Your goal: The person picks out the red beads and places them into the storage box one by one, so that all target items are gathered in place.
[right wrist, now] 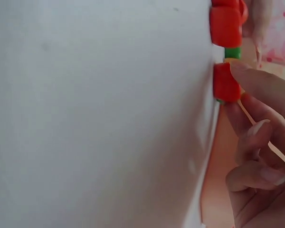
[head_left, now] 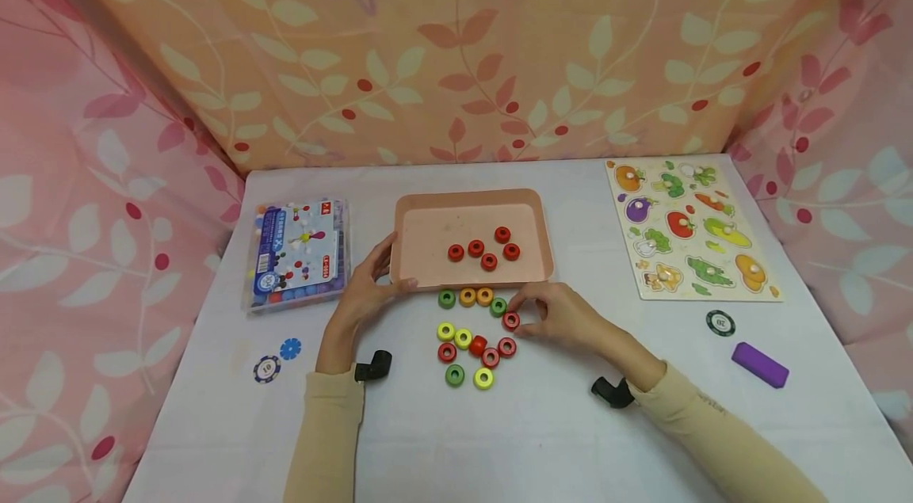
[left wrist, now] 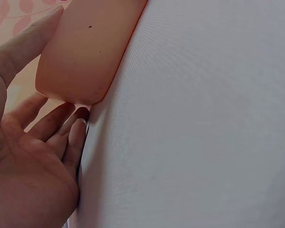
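The right hand point(head_left: 559, 314) pinches one red bead point(head_left: 510, 321) between thumb and fingers; this bead is located at the desk point(head_left: 542, 440), beside the front edge of the tray point(head_left: 471, 276). The left hand point(head_left: 367, 289) is spread wide at the tray's left front corner, thumb along the front edge, fingers along the left side. Tray contents: five red beads point(head_left: 488, 261). In front of the tray, excluding the pinched bead: four red beads point(head_left: 490, 358), three green beads point(head_left: 454, 375), three yellow beads point(head_left: 483, 378), two orange beads point(head_left: 467, 297). Left side: one boxed set point(head_left: 299, 245), two chips point(head_left: 267, 369). Right side: one vegetable board point(head_left: 692, 230), one chip point(head_left: 720, 322), one purple block point(head_left: 760, 365).
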`<state>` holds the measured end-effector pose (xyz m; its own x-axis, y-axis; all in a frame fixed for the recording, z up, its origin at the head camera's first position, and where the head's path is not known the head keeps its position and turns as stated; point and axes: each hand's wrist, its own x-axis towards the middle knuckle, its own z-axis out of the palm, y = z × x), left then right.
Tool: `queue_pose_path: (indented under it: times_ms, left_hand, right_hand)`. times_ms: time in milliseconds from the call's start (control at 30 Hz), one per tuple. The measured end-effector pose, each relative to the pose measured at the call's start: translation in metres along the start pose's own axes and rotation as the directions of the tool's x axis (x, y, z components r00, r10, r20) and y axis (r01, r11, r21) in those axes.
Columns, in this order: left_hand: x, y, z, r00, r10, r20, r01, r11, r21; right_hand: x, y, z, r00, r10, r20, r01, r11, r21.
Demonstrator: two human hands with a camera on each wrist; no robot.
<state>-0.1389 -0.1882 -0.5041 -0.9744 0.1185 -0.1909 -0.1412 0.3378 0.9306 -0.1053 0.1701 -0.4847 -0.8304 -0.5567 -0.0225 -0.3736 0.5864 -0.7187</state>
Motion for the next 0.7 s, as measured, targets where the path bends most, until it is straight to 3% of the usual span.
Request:
queue_pose_path:
  times_ms: [267,500,700]
  left_hand:
    - [-0.001,0.003,0.000,1.000,0.011,0.001,-0.011,1.000,0.004]
    - [0.000,0.003,0.000,1.000,0.014,-0.007,-0.014,1.000,0.012]
    - [0.000,0.002,0.001,0.999,0.032,-0.003,-0.032,0.999,0.016]
  right_hand:
    - [0.001,-0.005,0.003,0.999,-0.023,-0.027,0.022,0.999,-0.024]
    - [0.021,-0.012,-0.009,0.974,-0.121,-0.193,0.121,0.993,-0.007]
    - [0.051,-0.008,-0.018,0.947,-0.017,-0.322,0.036,0.998,0.052]
